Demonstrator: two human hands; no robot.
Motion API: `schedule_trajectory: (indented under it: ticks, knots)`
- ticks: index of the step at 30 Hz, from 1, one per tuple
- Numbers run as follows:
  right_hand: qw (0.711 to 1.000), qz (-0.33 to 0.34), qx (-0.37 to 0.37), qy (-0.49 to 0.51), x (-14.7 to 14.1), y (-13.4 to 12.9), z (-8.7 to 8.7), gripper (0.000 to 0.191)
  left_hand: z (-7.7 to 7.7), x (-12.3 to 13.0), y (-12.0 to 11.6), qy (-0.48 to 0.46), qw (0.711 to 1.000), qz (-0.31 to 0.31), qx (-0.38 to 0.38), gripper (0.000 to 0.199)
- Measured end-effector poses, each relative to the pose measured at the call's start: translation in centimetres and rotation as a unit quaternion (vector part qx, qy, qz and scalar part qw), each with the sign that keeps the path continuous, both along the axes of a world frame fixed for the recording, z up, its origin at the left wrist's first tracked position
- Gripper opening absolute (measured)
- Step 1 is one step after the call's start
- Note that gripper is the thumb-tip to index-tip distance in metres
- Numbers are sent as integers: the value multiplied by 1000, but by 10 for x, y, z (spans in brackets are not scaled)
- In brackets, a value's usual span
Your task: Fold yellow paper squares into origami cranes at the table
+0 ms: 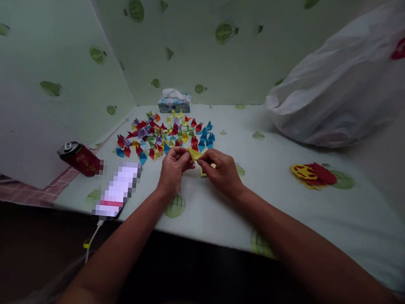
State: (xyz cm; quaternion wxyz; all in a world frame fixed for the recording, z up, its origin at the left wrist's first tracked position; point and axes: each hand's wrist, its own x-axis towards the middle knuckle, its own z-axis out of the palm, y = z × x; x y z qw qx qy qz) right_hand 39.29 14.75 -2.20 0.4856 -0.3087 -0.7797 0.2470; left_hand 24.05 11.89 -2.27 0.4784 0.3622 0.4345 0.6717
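Observation:
A small folded yellow paper [194,154] is held up between both hands over the table. My left hand [176,165] pinches its left side between thumb and curled fingers. On the other side, the fingertips of my right hand [218,167] are closed on its right edge. Beneath the right hand a yellow paper square [203,172] shows in part; the hand hides the rest. Just beyond the hands spreads a crowd of folded paper cranes [161,134] in red, blue, yellow, purple and green.
A tissue box [174,103] stands at the back wall. On the left are a dark red drink can [83,159] and a phone [119,189] with a white cable [95,237]. To the right lie red and yellow cut-out pieces [312,175] below a bulging white plastic bag [335,88].

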Motion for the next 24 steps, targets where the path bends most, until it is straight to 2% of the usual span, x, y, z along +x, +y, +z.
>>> schedule_trajectory:
  ticks: [3,9,13,16,18,20,24]
  knots:
    - [1000,-7,4,-9,0,0,-1,18,2,1,0,6,1000,-2,6,33]
    - [999,1,19,-33,-2,-3,0,19,1,0,-1,82,996,11,17,26]
    - [999,28,6,-19,-3,-8,3,19,1,-1,-3,128,991,28,22,21]
    - [992,63,-100,46,0,-6,5,21,1,-2,-2,108,994,25,15,20]
    - [969,73,-200,128,2,-2,4,26,1,-2,-1,66,998,7,-1,22]
    - [945,87,-259,180,4,5,2,29,2,-2,0,27,999,-21,-20,25]
    - [903,126,-359,200,5,12,-2,36,6,0,-2,9,997,-67,-43,29]
